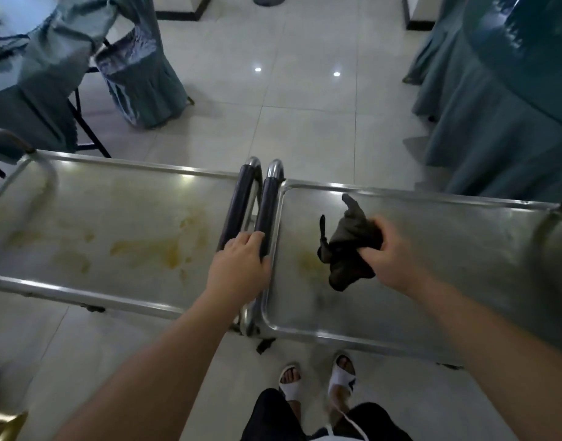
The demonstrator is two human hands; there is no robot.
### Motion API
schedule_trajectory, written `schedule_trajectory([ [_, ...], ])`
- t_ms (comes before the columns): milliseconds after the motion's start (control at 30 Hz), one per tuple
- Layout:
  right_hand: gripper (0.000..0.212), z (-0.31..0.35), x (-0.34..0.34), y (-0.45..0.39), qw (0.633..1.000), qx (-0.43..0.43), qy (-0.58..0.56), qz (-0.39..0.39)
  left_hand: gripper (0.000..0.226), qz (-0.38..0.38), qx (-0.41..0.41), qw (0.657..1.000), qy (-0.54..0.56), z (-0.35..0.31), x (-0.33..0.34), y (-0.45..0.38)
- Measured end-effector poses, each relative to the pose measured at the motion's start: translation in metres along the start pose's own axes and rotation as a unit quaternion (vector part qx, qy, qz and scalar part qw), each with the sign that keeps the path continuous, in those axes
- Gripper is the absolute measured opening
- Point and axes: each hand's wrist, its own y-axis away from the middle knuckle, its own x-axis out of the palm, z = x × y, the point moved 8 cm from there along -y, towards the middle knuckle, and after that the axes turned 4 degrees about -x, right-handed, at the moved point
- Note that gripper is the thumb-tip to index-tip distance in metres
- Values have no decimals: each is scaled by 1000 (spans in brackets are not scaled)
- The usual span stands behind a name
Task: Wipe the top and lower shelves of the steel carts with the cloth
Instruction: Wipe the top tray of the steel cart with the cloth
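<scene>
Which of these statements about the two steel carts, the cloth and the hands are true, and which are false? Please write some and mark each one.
1. The right hand holds the dark cloth over the right cart's top shelf. True.
2. The left hand lies flat on the left cart's top shelf. False: it grips the right cart's dark handle.
3. The left cart's top shelf bears yellowish stains. True.
4. The two carts stand far apart. False: their handles are side by side.
5. The cloth is white. False: it is dark.
</scene>
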Motion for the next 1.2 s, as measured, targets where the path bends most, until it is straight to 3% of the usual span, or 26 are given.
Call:
schedule_trajectory([
  [167, 33, -30, 4, -4, 983, 0, 172, 65, 52, 13, -21, 1000, -13, -13, 15, -24],
  [300, 31, -20, 43, -3, 933, -140, 328, 54, 42, -8, -28, 999, -17, -19, 18, -37],
  [433, 23, -27, 116, 27, 901, -219, 368, 75, 42, -30, -12, 999, -2, -25, 23, -58],
  [500, 26, -48, 165, 50, 888, -216, 376, 156, 46, -36, 3, 999, -8, -25, 25, -72],
  [600, 50, -94, 232, 97, 837, -130, 366, 386, 52, -45, 27, 998, -23, -23, 29, -97],
  [633, 56, -102, 242, 108, 831, -110, 354, 414, 52, -47, 37, 998, -24, -22, 30, -105],
  [767, 66, -99, 240, 92, 892, -108, 337, 281, 64, -37, 68, 997, -20, -19, 44, -127],
  [933, 70, -122, 261, 59, 879, -105, 374, 275, 78, -54, 78, 994, -53, -16, 63, -127],
  [1100, 70, -126, 257, -5, 900, -97, 391, 167, 76, -70, 78, 992, -71, -18, 66, -126],
  [1200, 80, -129, 246, -73, 897, -84, 408, 146, 73, -89, 84, 990, -68, -21, 64, -124],
])
